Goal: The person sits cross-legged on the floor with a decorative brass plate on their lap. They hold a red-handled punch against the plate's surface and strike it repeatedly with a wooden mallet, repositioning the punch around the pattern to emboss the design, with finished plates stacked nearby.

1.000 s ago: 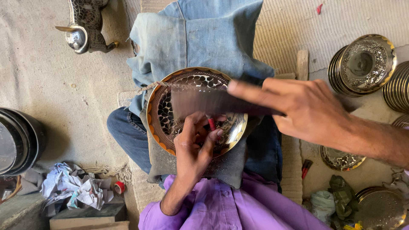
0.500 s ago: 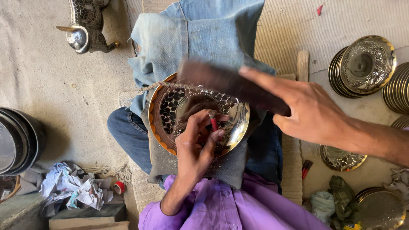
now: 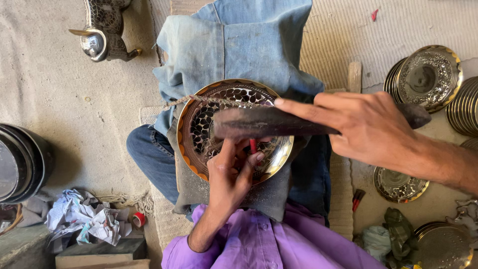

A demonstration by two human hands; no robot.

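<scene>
Rough grey floor [image 3: 59,99] spreads under the seated person, with a pale woven mat [image 3: 408,35] beyond the knees and a denim cloth [image 3: 239,45] draped over the lap. Since half a second ago, the dark wooden mallet [image 3: 269,122] has swung lower and flatter: it then slanted across the upper rim of the plate, and now it lies almost level across the plate's middle. The thin red-tipped tool [image 3: 253,145] stays at nearly the same spot.

The right hand [image 3: 368,129] comes in from the right, wrapped shut round the mallet's handle, forefinger stretched along the head. The left hand [image 3: 231,174] rises from the purple sleeve [image 3: 249,244], fingers pinched on the red-tipped tool, its tip set on the plate's surface under the mallet.

The engraved brass plate [image 3: 209,129] rests tilted on the lap, patterned black and gold, with a cord [image 3: 199,99] crossing its upper edge. To the right, stacks of finished plates [image 3: 428,74] stand on the floor, one small dish [image 3: 398,184] near the knee. Dark bowls [image 3: 20,164] are nested at the left, crumpled paper [image 3: 84,219] below them, and a metal animal figure [image 3: 102,35] stands at top left.
</scene>
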